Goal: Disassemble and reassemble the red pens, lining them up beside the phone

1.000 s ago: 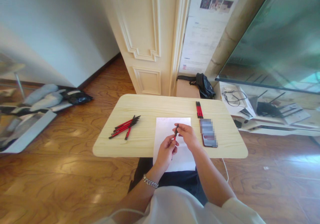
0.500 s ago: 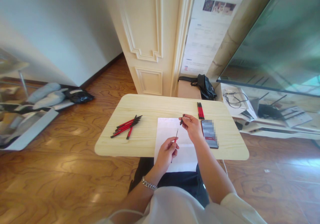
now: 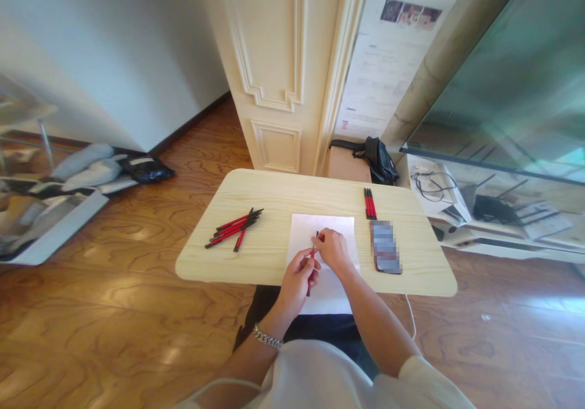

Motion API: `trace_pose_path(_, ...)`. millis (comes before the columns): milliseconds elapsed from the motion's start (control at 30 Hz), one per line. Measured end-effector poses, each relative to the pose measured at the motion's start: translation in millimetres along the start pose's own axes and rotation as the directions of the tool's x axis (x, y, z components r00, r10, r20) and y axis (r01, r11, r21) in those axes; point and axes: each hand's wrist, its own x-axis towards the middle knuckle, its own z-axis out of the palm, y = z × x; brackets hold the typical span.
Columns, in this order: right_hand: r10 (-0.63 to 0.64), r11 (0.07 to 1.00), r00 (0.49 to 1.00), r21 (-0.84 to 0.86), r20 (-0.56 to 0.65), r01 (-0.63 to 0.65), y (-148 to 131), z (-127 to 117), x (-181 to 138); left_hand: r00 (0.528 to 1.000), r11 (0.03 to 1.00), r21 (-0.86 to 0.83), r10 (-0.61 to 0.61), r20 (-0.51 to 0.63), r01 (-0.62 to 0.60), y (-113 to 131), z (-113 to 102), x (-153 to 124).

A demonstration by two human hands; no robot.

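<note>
Over the white paper [image 3: 336, 290] my two hands are close together. My left hand [image 3: 298, 276] is closed around a red pen [image 3: 312, 255], held upright with its black end [image 3: 309, 288] sticking out below the fingers. My right hand [image 3: 334, 249] pinches a small black pen piece [image 3: 317, 234] at the upper end of that pen. Fingers partly cover the place where the two parts meet, so I cannot tell whether they are joined.
Several red and black pens [image 3: 233, 229] lie in a loose, crossed pile on the left of the table [image 3: 201, 263]. At the back right, a few more pens [image 3: 370, 205] lie side by side. A phone [image 3: 386, 247] lies in front of them.
My right hand has come down and left with the black piece, from apart above the pen to its upper end. My left hand still grips the pen.
</note>
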Motion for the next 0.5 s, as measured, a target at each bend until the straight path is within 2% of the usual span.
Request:
trace_pose_path(100,-0.013,0.982,1.0,0.189,-0.016,0.015,2.5,-9.7,-4.1,1.0,1.0,-0.011,-0.002,0.003,0.002,-1.7,0.6,1.2)
trace_pose_path(233,-0.031,0.884,0.995,0.466,0.097,-0.018,5.7,-20.7,-14.1,1.0,1.0,-0.02,-0.007,0.012,0.007,-5.5,4.4,2.3)
trace_pose_path(300,-0.03,0.847,0.992,0.531,0.122,-0.039,7.5,-23.1,-16.1,1.0,1.0,-0.014,-0.014,0.021,0.015,-7.4,7.3,2.1)
trace_pose_path(400,0.041,0.799,0.994,0.594,0.104,-0.095,11.7,-26.5,-11.4,0.998,0.999,0.015,-0.04,0.039,0.04,-8.8,10.6,0.2)
trace_pose_path(500,0.121,0.812,0.989,0.566,0.08,-0.145,16.2,-31.7,-2.5,0.998,0.997,0.056,-0.055,0.03,0.053,-8.4,10.8,-3.2)
